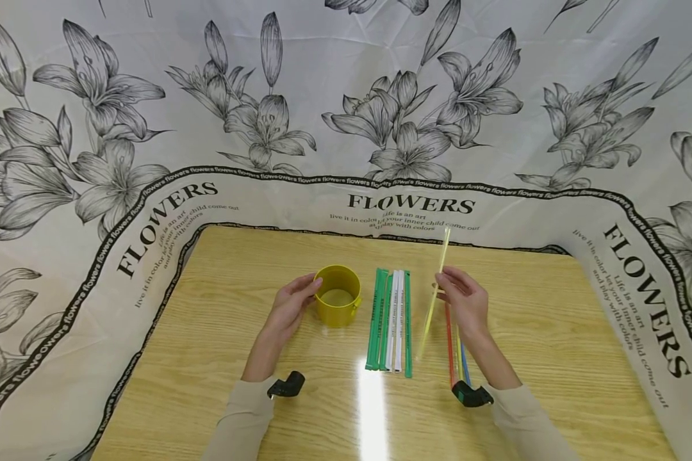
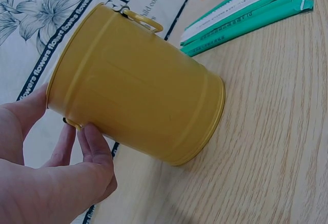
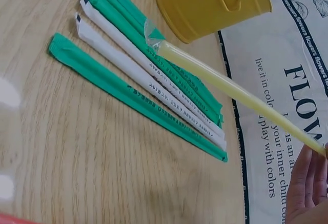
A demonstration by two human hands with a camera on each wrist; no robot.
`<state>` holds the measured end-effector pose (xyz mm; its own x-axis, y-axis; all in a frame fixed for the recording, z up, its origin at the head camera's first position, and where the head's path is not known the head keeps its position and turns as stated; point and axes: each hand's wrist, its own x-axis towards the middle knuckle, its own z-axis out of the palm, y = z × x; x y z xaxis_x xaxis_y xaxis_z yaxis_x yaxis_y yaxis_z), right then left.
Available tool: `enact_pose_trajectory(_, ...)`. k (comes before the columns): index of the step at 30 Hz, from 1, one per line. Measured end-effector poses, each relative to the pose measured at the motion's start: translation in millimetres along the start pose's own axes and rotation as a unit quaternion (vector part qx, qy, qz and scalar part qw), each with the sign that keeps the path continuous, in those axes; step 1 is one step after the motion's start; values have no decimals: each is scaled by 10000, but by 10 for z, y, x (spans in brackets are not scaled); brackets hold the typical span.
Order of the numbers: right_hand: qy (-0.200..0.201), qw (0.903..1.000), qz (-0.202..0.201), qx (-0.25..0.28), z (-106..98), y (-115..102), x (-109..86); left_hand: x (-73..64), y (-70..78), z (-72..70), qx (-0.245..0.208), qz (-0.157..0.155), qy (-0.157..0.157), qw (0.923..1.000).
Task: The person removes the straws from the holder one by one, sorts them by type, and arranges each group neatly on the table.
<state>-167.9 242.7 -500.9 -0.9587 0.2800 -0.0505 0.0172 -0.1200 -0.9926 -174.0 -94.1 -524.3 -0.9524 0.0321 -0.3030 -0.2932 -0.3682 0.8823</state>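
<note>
My left hand (image 1: 290, 306) holds a small yellow metal bucket (image 2: 138, 85) by its rim and side handle, thumb at the rim. The bucket stands upright on the table, and its floor shows bare in the head view. In my right hand (image 1: 466, 302) a yellow straw (image 3: 225, 86) in a clear wrapper is pinched and raised at a slant above the table. Between the hands lie several paper-wrapped straws, green ones (image 1: 375, 320) and white ones (image 1: 398, 320), side by side. Under the right hand and wrist are a red straw (image 1: 451, 349), another yellow straw and a blue straw (image 1: 465, 366), partly hidden.
The wooden table (image 1: 207, 358) has light glare near its front middle. A white cloth (image 1: 300, 214) printed with flowers and lettering hangs behind it and along both sides. Each wrist carries a black camera mount (image 1: 288, 384).
</note>
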Motion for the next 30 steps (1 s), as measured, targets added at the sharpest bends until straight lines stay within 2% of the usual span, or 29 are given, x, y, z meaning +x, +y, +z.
enact_pose_trajectory(6,54,9998,-97,-148,-145,58,-1,-4,4,-5,20,-16,2,10000)
enact_pose_trajectory(10,110,9985,-197,-509,-230,92,-7,-2,6,-6,36,-17,4,10000)
enact_pose_trajectory(30,230,9911,77,-1309,-659,172,-12,20,-15,-21,134,-10,-29,9999)
